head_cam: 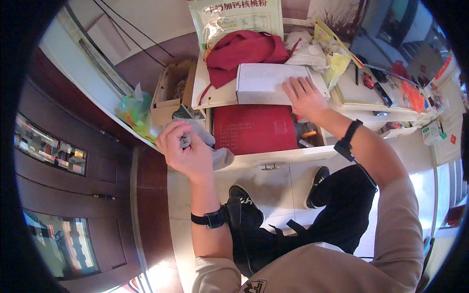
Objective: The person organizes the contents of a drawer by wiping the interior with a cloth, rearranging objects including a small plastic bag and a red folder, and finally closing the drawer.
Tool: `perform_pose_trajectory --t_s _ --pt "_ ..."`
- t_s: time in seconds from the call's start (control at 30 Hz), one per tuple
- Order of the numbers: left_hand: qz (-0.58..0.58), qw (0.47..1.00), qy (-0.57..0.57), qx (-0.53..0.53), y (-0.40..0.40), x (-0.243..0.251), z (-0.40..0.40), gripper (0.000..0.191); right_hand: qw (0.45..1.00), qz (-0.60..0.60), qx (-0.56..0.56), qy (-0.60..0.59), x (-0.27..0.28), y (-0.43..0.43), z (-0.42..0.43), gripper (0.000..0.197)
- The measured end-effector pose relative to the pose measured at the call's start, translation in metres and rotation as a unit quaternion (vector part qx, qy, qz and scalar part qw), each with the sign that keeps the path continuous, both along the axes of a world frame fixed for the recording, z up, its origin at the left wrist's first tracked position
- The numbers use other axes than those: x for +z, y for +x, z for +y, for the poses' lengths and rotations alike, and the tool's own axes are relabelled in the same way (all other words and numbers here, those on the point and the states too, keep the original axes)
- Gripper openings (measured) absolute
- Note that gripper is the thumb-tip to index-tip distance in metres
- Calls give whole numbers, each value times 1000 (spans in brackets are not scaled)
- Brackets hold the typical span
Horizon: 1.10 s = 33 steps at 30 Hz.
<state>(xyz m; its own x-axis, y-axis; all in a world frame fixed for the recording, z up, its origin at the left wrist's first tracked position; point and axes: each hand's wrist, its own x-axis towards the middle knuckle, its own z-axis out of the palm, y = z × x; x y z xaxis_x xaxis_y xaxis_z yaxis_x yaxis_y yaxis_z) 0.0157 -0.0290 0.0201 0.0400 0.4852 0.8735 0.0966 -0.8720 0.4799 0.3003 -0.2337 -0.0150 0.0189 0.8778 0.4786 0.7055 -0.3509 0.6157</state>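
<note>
Bunched in my left hand [187,152] is a grey cloth [222,158], its loose ends hanging beside the open drawer [253,158]. My right hand [306,99] lies on the front right part of a white cardboard box [269,82], fingers spread over its lid. The closed box sits at the cabinet top's front edge. Below it, a flat red item [254,130] with faint embossed marks fills most of the drawer. An orange ring-shaped thing [309,134] shows at the drawer's right side, among small items partly hidden under my right arm.
Behind the box are a dark red cloth bag [245,51], a large printed pouch [236,20] and white shoes [307,51]. A television [399,40] stands at right. An open cardboard carton [172,91] and a plastic bag [135,110] are left, near a brown door [73,194].
</note>
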Motion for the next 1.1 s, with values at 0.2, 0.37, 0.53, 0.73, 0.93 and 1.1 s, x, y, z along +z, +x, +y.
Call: perform_pose_trajectory --t_s 0.2,0.37,0.53,0.73,0.93,1.1 --pt "19 999 -8 25 -5 7 -1 22 975 154 159 -8 23 -70 -35 72" --pt "20 999 -13 26 -3 5 -2 22 960 199 194 -46 29 -109 -55 84" --pt "24 999 -23 18 -3 0 0 23 953 255 151 -65 16 -102 -12 75" --pt "57 998 -28 1 0 -1 -1 25 935 313 105 -127 -16 -84 15 68" --pt "59 998 -18 -14 2 -5 3 26 943 218 133 -216 -37 -67 52 75" --pt "65 998 -6 -11 1 -6 3 26 894 304 20 -327 -21 -87 76 76"
